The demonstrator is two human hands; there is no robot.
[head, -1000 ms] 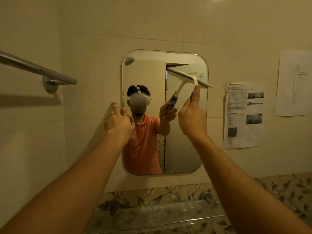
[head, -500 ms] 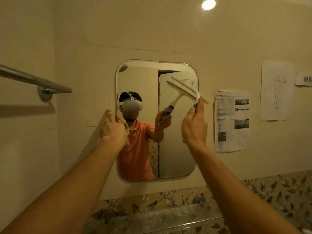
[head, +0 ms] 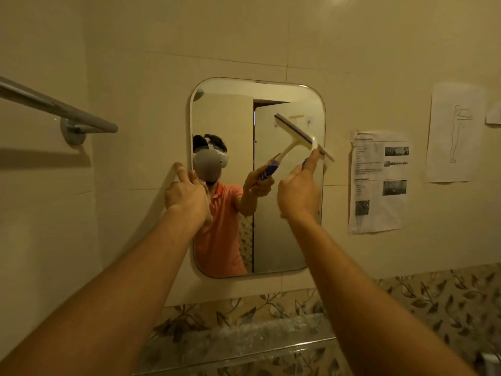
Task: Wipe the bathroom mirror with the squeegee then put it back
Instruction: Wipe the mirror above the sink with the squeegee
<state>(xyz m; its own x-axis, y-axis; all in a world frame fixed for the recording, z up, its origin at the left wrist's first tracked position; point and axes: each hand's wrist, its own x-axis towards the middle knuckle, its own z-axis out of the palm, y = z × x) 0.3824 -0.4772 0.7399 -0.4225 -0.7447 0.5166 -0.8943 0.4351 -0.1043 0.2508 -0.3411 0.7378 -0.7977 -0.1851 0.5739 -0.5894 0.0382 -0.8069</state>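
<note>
A rounded rectangular mirror (head: pixel 225 118) hangs on the beige tiled wall. My right hand (head: pixel 298 194) is shut on the blue handle of a white squeegee (head: pixel 315 143), whose blade lies tilted against the glass near the mirror's upper right, sloping down to the right. Most of the real handle is hidden by my fingers; its reflection shows in the glass. My left hand (head: pixel 187 194) rests with spread fingers at the mirror's left edge, on the wall and frame.
A metal towel bar (head: pixel 57 107) sticks out from the left wall. Printed paper sheets (head: pixel 379 183) and a figure drawing (head: pixel 455 134) are taped right of the mirror. A glass shelf (head: pixel 244 343) runs below, over leaf-patterned tiles.
The squeegee blade has slid downward on the right side of the mirror and tilted more steeply. My left hand has stayed at the mirror's left edge.
</note>
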